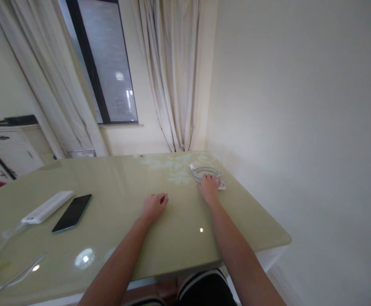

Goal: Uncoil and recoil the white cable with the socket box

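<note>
A coiled white cable (206, 172) lies near the far right corner of the glossy pale green table (115, 178). My right hand (209, 187) rests on the near edge of the coil, fingers curled down onto it. Whether it grips the cable is hidden by the hand. My left hand (154, 204) lies on the bare table top a little to the left, loosely curled, holding nothing that I can see.
A black phone (72, 212) lies face up at the left, beside a white power strip (47, 206) whose cord runs toward the near left edge. Curtains (172, 72) and a window stand behind the table. A white wall closes the right side.
</note>
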A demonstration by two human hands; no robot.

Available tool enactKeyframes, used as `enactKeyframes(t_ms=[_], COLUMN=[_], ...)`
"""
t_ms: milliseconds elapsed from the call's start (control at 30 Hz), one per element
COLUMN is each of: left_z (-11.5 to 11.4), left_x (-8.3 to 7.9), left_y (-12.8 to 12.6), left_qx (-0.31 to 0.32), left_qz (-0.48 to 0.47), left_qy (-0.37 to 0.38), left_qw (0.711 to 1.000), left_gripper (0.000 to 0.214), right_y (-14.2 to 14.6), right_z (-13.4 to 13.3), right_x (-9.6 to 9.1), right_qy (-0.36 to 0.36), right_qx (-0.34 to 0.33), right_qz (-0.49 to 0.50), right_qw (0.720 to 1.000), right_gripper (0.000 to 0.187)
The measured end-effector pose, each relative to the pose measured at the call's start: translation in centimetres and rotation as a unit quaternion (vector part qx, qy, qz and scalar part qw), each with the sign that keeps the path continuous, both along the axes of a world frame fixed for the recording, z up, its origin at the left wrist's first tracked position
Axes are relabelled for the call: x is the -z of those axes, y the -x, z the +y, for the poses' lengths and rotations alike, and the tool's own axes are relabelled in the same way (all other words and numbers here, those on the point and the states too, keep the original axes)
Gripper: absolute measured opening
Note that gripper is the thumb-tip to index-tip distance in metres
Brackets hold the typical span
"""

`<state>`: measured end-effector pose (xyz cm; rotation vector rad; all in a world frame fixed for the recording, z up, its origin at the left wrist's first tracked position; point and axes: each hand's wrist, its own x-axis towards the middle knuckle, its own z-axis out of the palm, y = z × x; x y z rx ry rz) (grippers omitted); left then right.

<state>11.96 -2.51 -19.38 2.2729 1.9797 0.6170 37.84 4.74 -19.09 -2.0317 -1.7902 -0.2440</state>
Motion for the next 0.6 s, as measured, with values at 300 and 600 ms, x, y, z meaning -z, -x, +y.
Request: enactKeyframes(t_ms=[300,600], left_z=[0.0,0.2], left_x=[0.2,0.4], left_y=[0.1,0.3], left_qx=[-0.002,-0.004], left_qz=[0.017,-0.01], left_qy=[0.002,-0.01], left_qw=[1.0,1.0], left_gripper=[0.048,0.049], right_y=[0.6,3.4], right_z=[0.0,-1.3], right_x=[-0.3,-2.8], right_qy=[0.056,-0.102], right_qx=[-0.063,-0.244], right_qz=[0.007,0.399], right_qw=[0.996,0.878], right_gripper=[0.024,0.03])
